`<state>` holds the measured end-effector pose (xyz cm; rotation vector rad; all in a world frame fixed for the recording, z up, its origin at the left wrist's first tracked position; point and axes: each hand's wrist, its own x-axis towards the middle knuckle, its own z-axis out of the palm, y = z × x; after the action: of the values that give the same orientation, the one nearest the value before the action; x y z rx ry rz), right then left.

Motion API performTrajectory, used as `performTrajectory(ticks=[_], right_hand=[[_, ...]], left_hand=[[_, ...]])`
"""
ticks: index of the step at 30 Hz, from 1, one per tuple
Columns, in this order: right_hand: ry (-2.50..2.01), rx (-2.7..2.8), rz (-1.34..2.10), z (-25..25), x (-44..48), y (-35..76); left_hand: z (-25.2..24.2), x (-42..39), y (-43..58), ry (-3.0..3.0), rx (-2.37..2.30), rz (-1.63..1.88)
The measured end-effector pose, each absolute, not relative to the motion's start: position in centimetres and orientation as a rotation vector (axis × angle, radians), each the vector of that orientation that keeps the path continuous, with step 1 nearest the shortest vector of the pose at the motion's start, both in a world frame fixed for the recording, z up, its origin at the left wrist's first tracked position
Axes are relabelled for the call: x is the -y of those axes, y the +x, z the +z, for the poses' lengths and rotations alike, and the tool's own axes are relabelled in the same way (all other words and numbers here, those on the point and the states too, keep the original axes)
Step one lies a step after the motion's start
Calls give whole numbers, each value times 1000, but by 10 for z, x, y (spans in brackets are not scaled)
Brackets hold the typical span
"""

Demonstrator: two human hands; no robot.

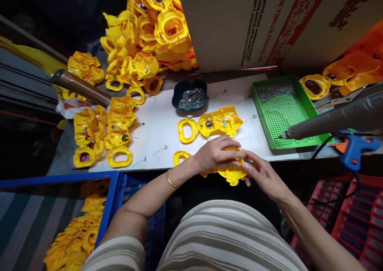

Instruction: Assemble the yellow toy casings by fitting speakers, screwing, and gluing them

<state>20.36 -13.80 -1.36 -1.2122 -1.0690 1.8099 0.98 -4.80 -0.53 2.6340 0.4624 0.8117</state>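
Observation:
At the table's front edge both my hands are closed on a yellow plastic toy shell (233,175) with a ring-shaped end. My left hand (217,154) lies over its top, its fingers hiding much of the shell. My right hand (259,171) pinches the shell's right end between thumb and fingers. Just beyond my hands lies a second yellow shell half (221,121), hollow side up. Inside it are a round speaker-like part (209,123) and thin wires. Behind that stands a dark bowl (189,107) of small metal screws.
A green perforated tray (283,146) with screws stands right, a grey rod-shaped tool (329,121) across it. Beside it lies a blue glue gun (356,149). Yellow shells (119,121) pile up left. A cardboard box (227,28) stands behind; a blue crate (112,207) and red crates (359,219) stand below.

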Motion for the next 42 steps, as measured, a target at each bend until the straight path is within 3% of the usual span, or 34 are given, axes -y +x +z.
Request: performTrajectory(ticks=[8, 11, 14, 18, 27, 36, 42], right_hand=[[-1376, 1218, 1693, -18, 118, 201], [-1515, 1575, 1207, 3, 104, 203], [-1527, 1774, 631, 27, 72, 197], [-1593, 2010, 413, 40, 11, 164], [-1700, 2377, 428, 33, -37, 113], [-1483, 1477, 1068, 17, -17, 186], [-1390, 1038, 1241, 2, 6, 199]], left_hand=[[-3, 30, 4, 2732, -620, 475], [1, 28, -8, 2722, -758, 588], [0, 28, -22, 2604, -1278, 822], [-6, 29, -37, 2491, -1701, 835], [-13, 37, -50, 2562, -1678, 725], [2, 9, -35, 2428, -1584, 841], [7, -14, 13, 2344, -1423, 691]])
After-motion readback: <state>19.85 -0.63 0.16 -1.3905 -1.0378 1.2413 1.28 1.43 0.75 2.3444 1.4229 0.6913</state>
